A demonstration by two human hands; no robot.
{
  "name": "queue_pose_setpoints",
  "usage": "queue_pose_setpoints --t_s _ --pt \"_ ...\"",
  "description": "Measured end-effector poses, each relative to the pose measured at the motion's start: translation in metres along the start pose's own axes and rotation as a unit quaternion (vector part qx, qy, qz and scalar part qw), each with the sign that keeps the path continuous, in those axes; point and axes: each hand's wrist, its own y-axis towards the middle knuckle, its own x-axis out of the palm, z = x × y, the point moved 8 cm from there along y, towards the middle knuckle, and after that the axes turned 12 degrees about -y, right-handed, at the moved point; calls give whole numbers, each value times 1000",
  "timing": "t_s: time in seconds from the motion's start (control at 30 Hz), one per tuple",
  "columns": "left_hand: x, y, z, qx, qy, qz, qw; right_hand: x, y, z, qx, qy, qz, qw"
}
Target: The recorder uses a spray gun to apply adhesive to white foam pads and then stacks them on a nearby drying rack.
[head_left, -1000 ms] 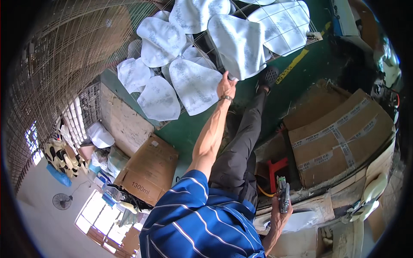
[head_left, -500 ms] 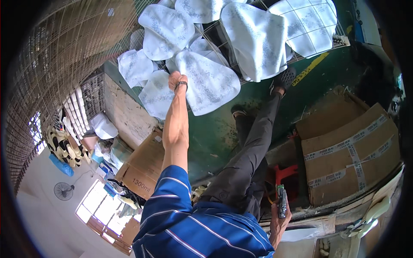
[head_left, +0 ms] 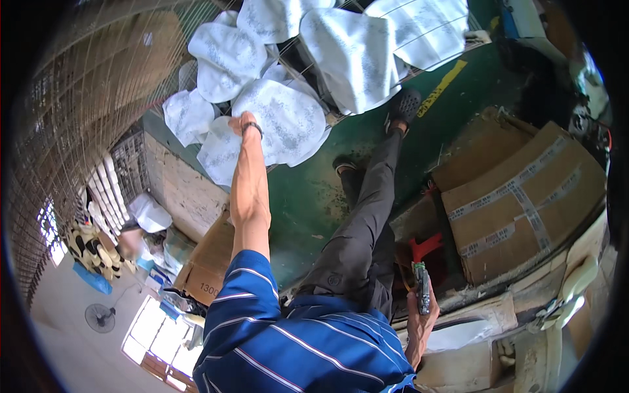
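Observation:
My left hand [head_left: 238, 122], a dark band on its wrist, is stretched far out to several white printed fabric pieces on a wire rack [head_left: 98, 98]. Its fingers close on the edge of one white fabric piece [head_left: 217, 152], next to a larger piece [head_left: 283, 121]. More white pieces [head_left: 357, 56] lie further along the rack. My right hand [head_left: 419, 324] stays low by my hip, gripping a small dark hand tool [head_left: 422, 288] that points upward. My blue striped shirt and grey trousers fill the lower middle.
The floor [head_left: 308, 196] is green with a yellow strip. Taped cardboard boxes [head_left: 524, 196] stand at the right, with a red object [head_left: 422, 249] beside them. More cardboard [head_left: 206, 262], stacked white items [head_left: 98, 190] and a fan [head_left: 99, 318] are at the left.
My left arm has swung leftward, from a white piece near the middle of the rack to one further left. My right hand still holds the tool by my hip.

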Motion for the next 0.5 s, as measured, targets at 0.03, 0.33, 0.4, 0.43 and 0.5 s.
queue_pose_setpoints --t_s 0.03,0.33,0.4,0.43,0.5 --pt "9 -35 2 41 19 3 999 1 -10 2 8 2 26 1000" --pt "-25 -72 22 -124 -387 -130 904 -29 -59 50 3 95 59 994" --pt "-33 -48 36 -100 -388 -149 904 -29 -56 62 -14 116 53 992" --pt "-35 -36 42 -84 -382 -173 904 -28 -55 69 0 123 37 992" --pt "-40 -43 32 -78 -368 -200 905 -20 -63 81 24 122 26 992"
